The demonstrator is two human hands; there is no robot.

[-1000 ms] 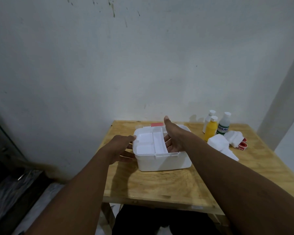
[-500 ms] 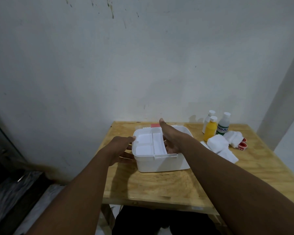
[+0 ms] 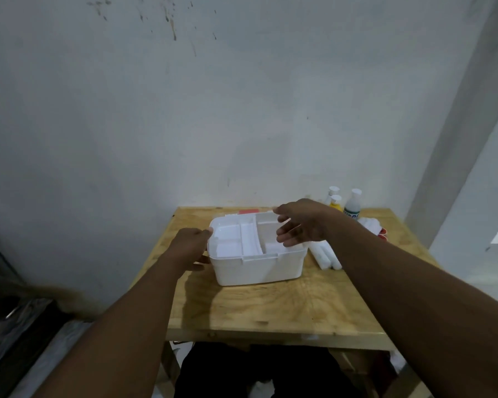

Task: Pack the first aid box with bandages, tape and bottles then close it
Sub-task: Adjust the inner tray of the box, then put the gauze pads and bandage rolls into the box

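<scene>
The white first aid box (image 3: 259, 267) stands lidless on the wooden table (image 3: 285, 305), with a white divided tray inside. My left hand (image 3: 189, 248) rests against the box's left wall, thumb on the rim. Over the box's right half hovers my right hand (image 3: 298, 225), fingers spread and empty. White bandage rolls (image 3: 327, 255) lie just right of the box. Behind my right wrist stand a yellow bottle (image 3: 336, 203), a white bottle (image 3: 332, 192) and a green-labelled bottle (image 3: 353, 204). More white rolls (image 3: 371, 225) and red tape (image 3: 383, 232) lie further right, partly hidden by my arm.
A red-and-white lid (image 3: 249, 211) lies behind the box near the wall. The table's back edge meets a white wall (image 3: 242, 124). A dark floor and step lie to the left; a wall corner stands at the right.
My right hand has lifted out of the box's right side and now hovers above it, fingers spread. My left hand has stayed on the left wall.
</scene>
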